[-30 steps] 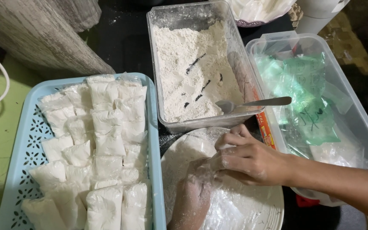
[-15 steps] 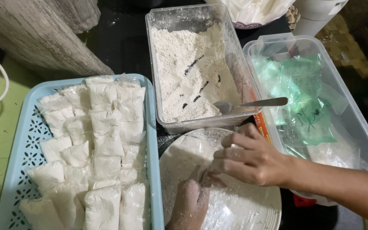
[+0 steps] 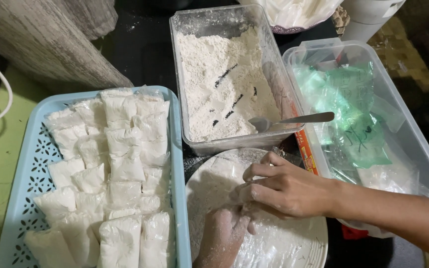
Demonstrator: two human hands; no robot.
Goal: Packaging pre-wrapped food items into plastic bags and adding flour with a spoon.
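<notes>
My left hand (image 3: 223, 237), dusted with white powder, comes up from the bottom edge over a white plate (image 3: 207, 184). My right hand (image 3: 281, 191) reaches in from the right and meets it, fingers curled. Both hands pinch a small clear plastic bag (image 3: 269, 243) that lies crumpled on the plate. Where exactly the fingertips touch the bag is partly hidden by the right hand.
A light blue perforated basket (image 3: 177, 149) at the left holds several filled white packets (image 3: 120, 164). Behind the plate stands a clear tub of white flour (image 3: 224, 84) with a metal spoon (image 3: 294, 120). A clear bin (image 3: 423, 144) at the right holds green and clear bags (image 3: 353, 109).
My right hand has slid a little left and down onto my left hand's fingers. The left hand has shifted slightly lower on the plate.
</notes>
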